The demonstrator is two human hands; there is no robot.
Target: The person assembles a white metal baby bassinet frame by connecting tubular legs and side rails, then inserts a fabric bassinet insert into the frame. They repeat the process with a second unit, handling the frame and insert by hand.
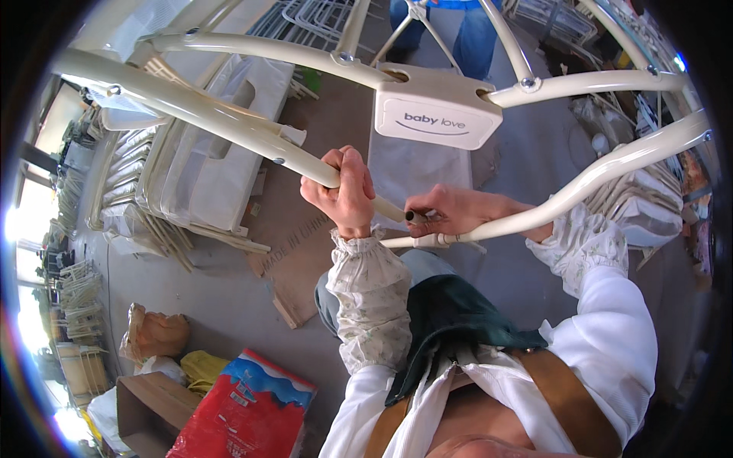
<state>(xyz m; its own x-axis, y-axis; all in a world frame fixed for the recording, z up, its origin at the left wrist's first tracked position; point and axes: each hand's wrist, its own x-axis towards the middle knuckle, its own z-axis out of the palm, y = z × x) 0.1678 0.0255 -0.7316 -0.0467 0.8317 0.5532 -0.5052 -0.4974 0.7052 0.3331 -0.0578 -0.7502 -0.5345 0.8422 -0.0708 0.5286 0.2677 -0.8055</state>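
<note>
A cream metal tube frame (229,118) arches across the space ahead of me. My left hand (341,191) is wrapped round its left lower tube, near that tube's front end. My right hand (462,210) is closed beside that end, behind the curved right lower tube (595,175). At its fingertips shows a dark hollow tube end (413,217); the fingers partly hide how it meets the left tube. A cream plastic collar (437,239) sits on the right tube just below this hand. A cream plastic housing (438,111) joins the upper tubes.
Stacked white mesh-covered frames (206,160) stand at left, with more stacked frames (630,206) at right. Flattened cardboard (294,263) lies on the floor. A red and blue package (248,404) and an open cardboard box (156,412) sit lower left. Another person's jeans (475,46) show beyond the frame.
</note>
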